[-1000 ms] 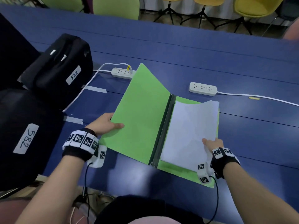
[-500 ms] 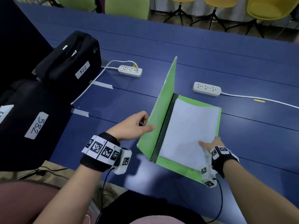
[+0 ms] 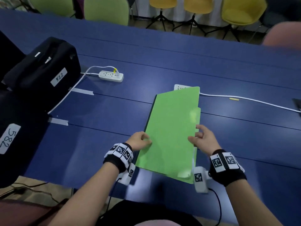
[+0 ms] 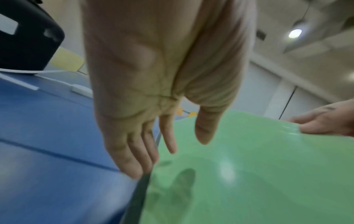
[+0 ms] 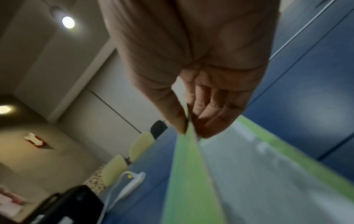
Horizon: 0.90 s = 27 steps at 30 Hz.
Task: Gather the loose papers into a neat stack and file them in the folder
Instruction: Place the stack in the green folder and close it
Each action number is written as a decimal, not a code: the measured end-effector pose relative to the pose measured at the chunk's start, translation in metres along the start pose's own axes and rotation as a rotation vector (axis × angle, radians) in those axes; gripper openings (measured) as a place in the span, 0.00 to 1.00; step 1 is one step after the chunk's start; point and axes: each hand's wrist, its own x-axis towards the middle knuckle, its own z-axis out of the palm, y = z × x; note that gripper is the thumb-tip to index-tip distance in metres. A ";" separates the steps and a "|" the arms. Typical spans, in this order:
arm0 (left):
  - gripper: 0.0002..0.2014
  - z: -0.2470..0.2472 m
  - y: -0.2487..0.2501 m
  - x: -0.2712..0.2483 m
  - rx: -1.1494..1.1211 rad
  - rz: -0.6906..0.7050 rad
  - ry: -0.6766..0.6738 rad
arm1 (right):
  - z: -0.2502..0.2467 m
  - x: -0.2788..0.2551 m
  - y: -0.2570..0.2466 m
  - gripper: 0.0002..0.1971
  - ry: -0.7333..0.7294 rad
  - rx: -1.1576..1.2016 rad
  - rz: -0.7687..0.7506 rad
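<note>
The green folder (image 3: 172, 131) lies on the blue table (image 3: 97, 144) with its front cover folded over to the right, almost flat. In the right wrist view a narrow gap remains, and the white papers (image 5: 258, 181) show inside on the lower cover. My right hand (image 3: 197, 137) pinches the cover's right edge, thumb on top and fingers beneath (image 5: 189, 131). My left hand (image 3: 140, 141) is at the cover's left side by the dark spine, fingers straight (image 4: 168, 144) and holding nothing. From the head view the papers are hidden.
Two black cases with number labels (image 3: 44, 66) (image 3: 16, 136) stand at the left. One white power strip (image 3: 111, 76) lies behind them; another (image 3: 180, 87) peeks out behind the folder, its cable (image 3: 244, 99) running right. Chairs (image 3: 242, 8) line the far side.
The folder's cover has swung from open at the left, through upright, down over the papers. My right hand left the papers and took the cover's edge. My left hand followed the cover across.
</note>
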 end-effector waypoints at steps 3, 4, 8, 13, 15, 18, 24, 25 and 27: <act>0.33 0.008 -0.012 0.012 -0.068 -0.103 0.088 | -0.015 0.007 0.027 0.23 0.103 -0.162 0.096; 0.36 0.011 -0.014 0.016 -0.088 -0.132 0.089 | -0.016 0.010 0.036 0.23 0.128 -0.197 0.130; 0.39 0.025 -0.010 0.025 -0.098 -0.154 0.088 | -0.010 0.016 0.064 0.24 0.138 -0.343 0.280; 0.36 0.042 -0.005 0.028 0.012 -0.158 0.183 | 0.016 0.023 0.059 0.22 0.080 -0.324 0.423; 0.31 0.043 -0.007 0.029 -0.008 -0.172 0.213 | 0.028 0.023 0.050 0.20 0.053 -0.331 0.457; 0.35 0.038 -0.013 0.028 -0.088 -0.211 0.217 | 0.039 0.021 0.048 0.19 0.041 -0.341 0.470; 0.42 0.017 -0.041 0.015 -0.140 -0.290 0.327 | 0.075 0.013 0.028 0.16 -0.009 -0.312 0.430; 0.42 0.011 -0.047 0.013 -0.148 -0.304 0.350 | 0.083 0.011 0.024 0.16 -0.025 -0.325 0.426; 0.41 -0.003 -0.058 0.009 -0.158 -0.333 0.378 | 0.097 0.007 0.019 0.11 -0.044 -0.331 0.415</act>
